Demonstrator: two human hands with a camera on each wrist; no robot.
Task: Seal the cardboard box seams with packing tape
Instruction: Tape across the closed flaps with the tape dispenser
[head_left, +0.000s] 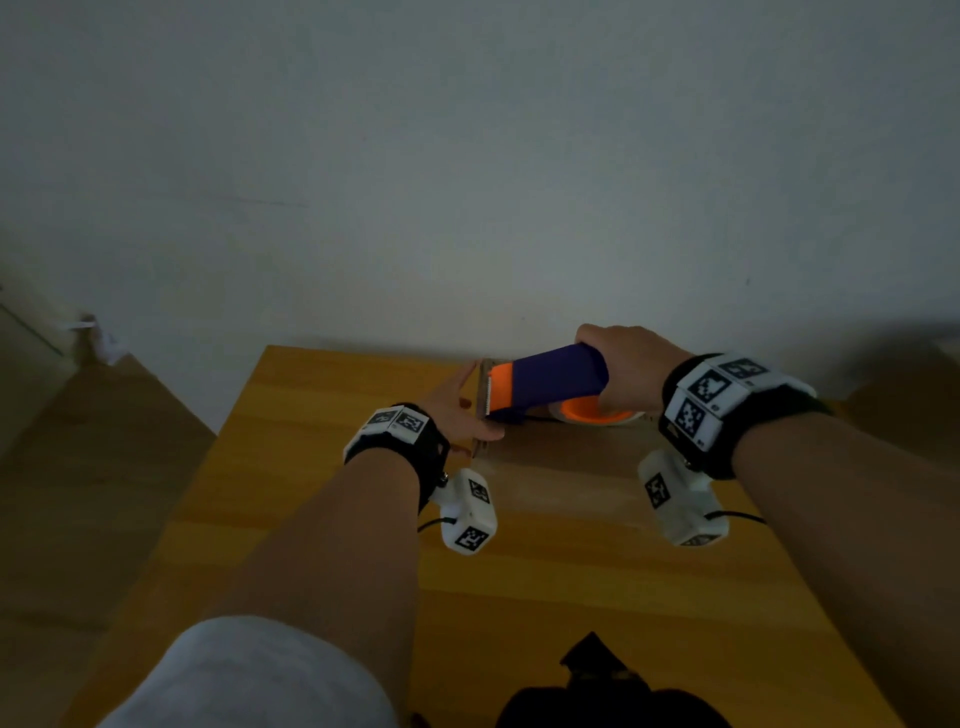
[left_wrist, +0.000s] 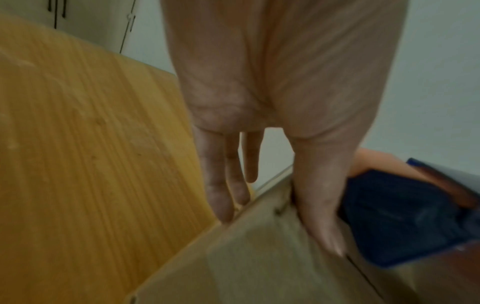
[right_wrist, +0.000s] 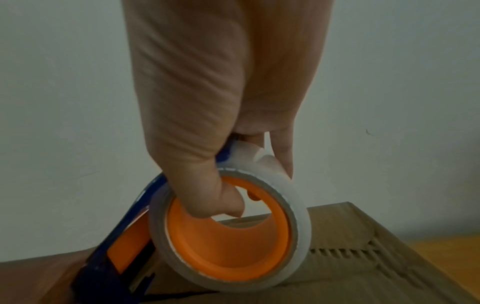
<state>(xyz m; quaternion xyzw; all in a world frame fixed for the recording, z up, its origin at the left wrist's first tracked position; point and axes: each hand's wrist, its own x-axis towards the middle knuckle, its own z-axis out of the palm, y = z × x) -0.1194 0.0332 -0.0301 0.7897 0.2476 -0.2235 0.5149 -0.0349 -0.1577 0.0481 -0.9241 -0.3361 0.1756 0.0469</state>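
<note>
So this looks like the actual taping step, right at one end of a seam. The right hand (head_left: 631, 371) has its fingers curled through the orange core of the tape dispenser (head_left: 545, 384), thumb hooked inside the ring in the right wrist view, and the roll sits down on top of the cardboard box (head_left: 566, 467). The box sits toward the far end of the wooden surface (head_left: 322, 467), close to the wall.

The left hand (head_left: 457, 402) is flat and relaxed, fingers straight, resting against the box's left edge with the thumb lying along the top near the seam (left_wrist: 361, 269). It's bracing, not gripping.

The dispenser's long axis runs left-right across the box top, toothed cutter end pointing left toward the bracing hand, roll end on the right.

My guess for the next move: either a pull back to the right to lay a strip, or a tilt onto the teeth to cut. Can't tell which, since the tape itself is too hard to see. Either way it wants steady downward pressure so the box doesn't slide.
</note>
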